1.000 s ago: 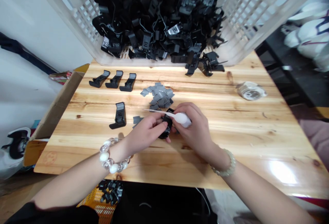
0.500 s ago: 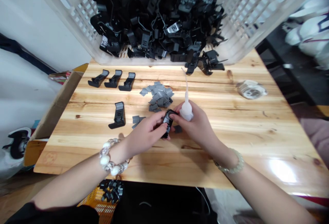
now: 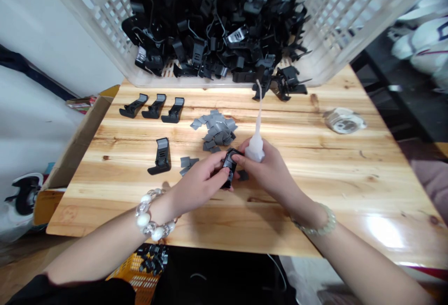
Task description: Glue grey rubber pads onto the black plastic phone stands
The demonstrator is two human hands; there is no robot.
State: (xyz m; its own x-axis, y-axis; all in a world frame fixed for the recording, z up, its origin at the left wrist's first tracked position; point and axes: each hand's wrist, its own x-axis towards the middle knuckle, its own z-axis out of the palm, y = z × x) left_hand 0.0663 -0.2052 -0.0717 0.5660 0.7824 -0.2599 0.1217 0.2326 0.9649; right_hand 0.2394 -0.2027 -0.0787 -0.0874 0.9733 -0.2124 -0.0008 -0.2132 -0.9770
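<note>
My left hand [image 3: 203, 176] is closed round a black plastic bracket [image 3: 229, 169], held tilted just above the table. In my right hand [image 3: 268, 165] is a small white squeeze bottle [image 3: 255, 148], its long thin nozzle pointing up and away; the thumb of that hand also presses on the bracket's upper end. Just beyond the hands lies a pile of grey square pads [image 3: 219, 130], and a few more grey pads [image 3: 188, 164] lie by my left hand. A similar bracket [image 3: 163, 156] with a grey pad at its top stands to the left.
Three more brackets [image 3: 173, 110] sit in a row at the back left. A large white crate [image 3: 210, 82] full of black parts fills the far side. Right of it is a roll of clear tape [image 3: 345, 121]. An orange basket [image 3: 135, 272] with parts is below the table's front edge.
The squeeze bottle in my right hand has tilted slightly, its nozzle tip shifting a little to the right. Both hands stay on the bracket almost unmoved.
</note>
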